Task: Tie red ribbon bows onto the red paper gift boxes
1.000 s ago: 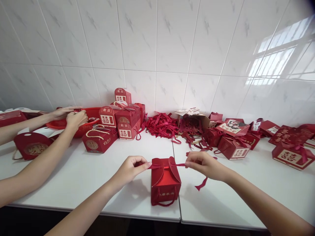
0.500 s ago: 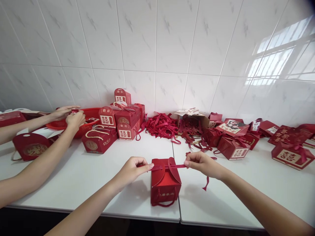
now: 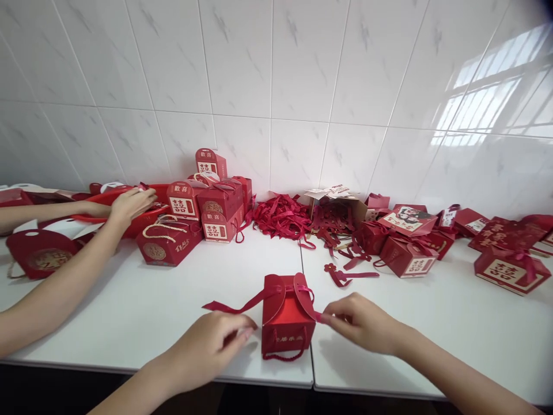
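A small red gift box with rounded top flaps stands near the front edge of the white table. A red ribbon runs across the box top, through the flaps. My left hand is closed, pinching the ribbon's left end low beside the box. My right hand pinches the right end, just to the box's right at its lower side.
Another person's hands reach into a red basket at the far left. Stacked red boxes, a heap of loose ribbons and more boxes line the tiled wall. A loose ribbon lies mid-table.
Both my hands dropped from level with the box top to its lower sides, still holding the ribbon ends. The view tilted a little downward. The other person's hands shifted in the basket.
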Motion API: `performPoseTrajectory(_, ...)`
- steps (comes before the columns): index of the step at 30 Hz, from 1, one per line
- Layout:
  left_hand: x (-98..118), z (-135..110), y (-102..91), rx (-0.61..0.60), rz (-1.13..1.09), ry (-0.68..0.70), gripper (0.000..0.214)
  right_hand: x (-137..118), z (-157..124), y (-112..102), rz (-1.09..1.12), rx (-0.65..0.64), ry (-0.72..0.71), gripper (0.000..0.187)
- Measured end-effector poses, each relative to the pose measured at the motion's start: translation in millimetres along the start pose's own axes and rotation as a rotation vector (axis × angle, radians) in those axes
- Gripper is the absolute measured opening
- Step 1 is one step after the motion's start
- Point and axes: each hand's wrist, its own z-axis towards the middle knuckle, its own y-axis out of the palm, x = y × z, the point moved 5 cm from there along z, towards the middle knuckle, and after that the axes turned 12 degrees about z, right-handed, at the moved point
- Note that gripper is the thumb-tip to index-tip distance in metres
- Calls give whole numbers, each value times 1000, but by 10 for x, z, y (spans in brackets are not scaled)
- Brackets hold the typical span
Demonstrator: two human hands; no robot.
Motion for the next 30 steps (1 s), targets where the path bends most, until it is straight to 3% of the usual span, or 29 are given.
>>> performPoseTrajectory(3, 0, 12, 101, 16, 73, -45, 30, 60, -2, 189, -115, -24, 60, 29)
performPoseTrajectory(5, -116, 65, 121, 119, -48, -172, 42, 184, 34, 272, 69, 27, 171, 42)
performPoseTrajectory(8, -261, 120, 125, 250, -475, -316, 59, 323, 99, 340, 824, 163, 295, 51)
performPoseTrajectory(11, -244, 135, 98, 325, -958, -358, 66, 304, 158, 336, 1597, 298, 326, 35)
performPoseTrajectory(13, -183, 154, 72, 349, -1245, -359, 55, 243, 195, 274, 1873, 376, 303, 16)
performPoseTrajectory(15, -152, 185, 45, 396, -1480, -398, 37, 190, 227, 169, 1986, 466, 236, 7)
performPoseTrajectory(18, -174, 231, -10, 526, -1664, -477, 23, 152, 254, -1, 2003, 598, 132, 12)
performPoseTrajectory(21, -203, 247, -110, 629, -1651, -448, 20, 135, 247, -166, 1893, 701, 42, 11)
performPoseTrajectory(26, -174, 251, -364, 720, -1422, -289, 16, 65, 192, -442, 1591, 794, -69, 19)
performPoseTrajectory(30, -27, 321, -681, 835, -1153, -110, 25, -147, 183, -686, 1228, 827, -235, 19)
